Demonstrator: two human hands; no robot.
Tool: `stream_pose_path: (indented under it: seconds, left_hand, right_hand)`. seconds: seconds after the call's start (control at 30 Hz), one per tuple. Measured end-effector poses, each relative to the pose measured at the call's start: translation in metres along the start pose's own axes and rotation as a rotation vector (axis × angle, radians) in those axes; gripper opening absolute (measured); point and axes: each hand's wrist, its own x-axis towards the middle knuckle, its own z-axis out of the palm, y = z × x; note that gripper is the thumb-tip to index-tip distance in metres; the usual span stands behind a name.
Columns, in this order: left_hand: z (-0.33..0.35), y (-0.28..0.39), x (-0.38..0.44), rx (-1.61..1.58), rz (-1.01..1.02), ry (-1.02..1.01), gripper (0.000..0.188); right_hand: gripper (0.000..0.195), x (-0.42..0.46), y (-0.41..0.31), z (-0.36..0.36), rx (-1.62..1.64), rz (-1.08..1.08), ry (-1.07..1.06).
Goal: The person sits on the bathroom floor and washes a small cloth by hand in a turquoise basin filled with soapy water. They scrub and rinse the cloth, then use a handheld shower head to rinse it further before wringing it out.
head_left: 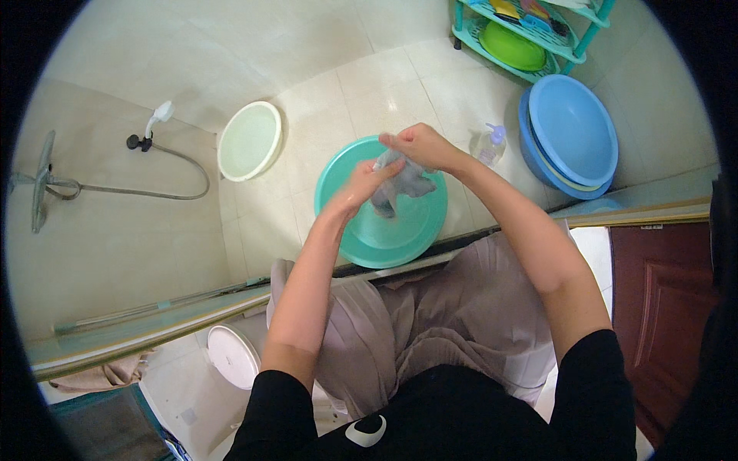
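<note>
A wet-looking grey cloth (406,180) hangs between my two hands over a green plastic basin (386,236). My left hand (367,183) grips its left side, thumb on top. Higher up and to the right, my right hand (418,144) pinches the cloth's upper part. The lower end of the cloth dangles above the basin, which stands on the tiled floor in front of my knees. What liquid the basin holds, I cannot tell clearly.
Right of the basin stands a clear pump bottle (490,147), then stacked blue basins (573,129) below a turquoise shelf rack (548,43). A pale basin (251,141) leans at the left wall, near a shower hose (144,195). A door track (403,266) runs before me.
</note>
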Motion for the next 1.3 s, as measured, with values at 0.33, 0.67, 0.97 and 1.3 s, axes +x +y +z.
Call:
stream_pose_path:
  seconds: [0.33, 0.67, 0.97, 1.3]
  left_hand:
    - [-0.021, -0.002, 0.004, -0.417, 0.127, 0.319, 0.038]
    - [0.011, -0.024, 0.026, -1.070, -0.064, -0.038, 0.034]
    - [0.007, -0.027, 0.029, -1.074, -0.083, -0.036, 0.026]
    - [0.002, 0.015, -0.008, -0.312, -0.033, 0.040, 0.054]
  right_hand:
    - [0.026, -0.007, 0.012, 0.014, 0.577, -0.318, -0.087]
    - [0.027, 0.002, -0.014, 0.052, -0.672, -0.565, 0.631]
    - [0.030, 0.011, -0.009, 0.066, -0.322, -0.500, 0.690]
    - [0.043, 0.023, 0.009, 0.011, 0.191, -0.113, 0.225]
